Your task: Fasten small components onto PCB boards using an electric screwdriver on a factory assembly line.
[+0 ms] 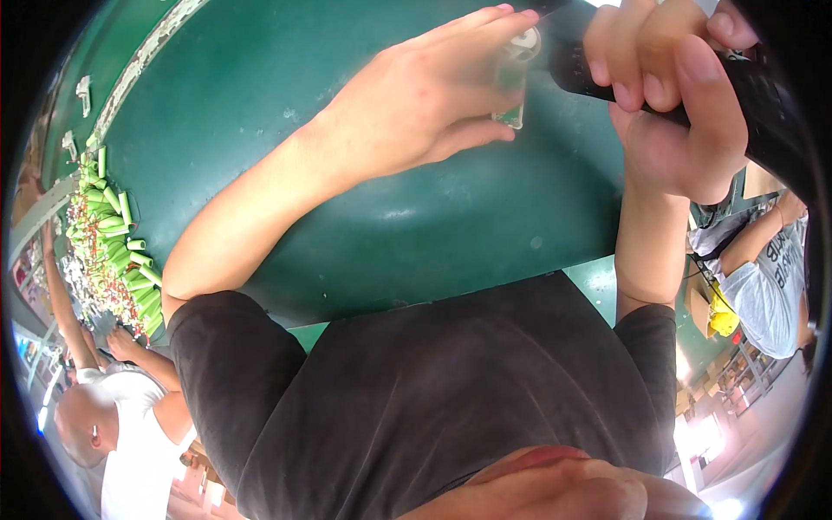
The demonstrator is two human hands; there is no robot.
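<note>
Over the green tabletop (399,225), my left hand (416,100) reaches in, slightly blurred, with its fingers and thumb about a small clear plastic piece (511,95). A round whitish part shows at the far end of that piece. My right hand (667,95) is closed around a black, elongated tool (763,113), whose exact kind I cannot make out. The tool's near end comes close to the clear piece, with a gap between them. Part of the tool is hidden behind my right fingers.
A heap of green cylindrical parts (117,225) with thin wires lies at the table's left edge. A person in white (130,425) works beside it. Another person in a grey shirt (767,295) is at the right, near a yellow object (723,319).
</note>
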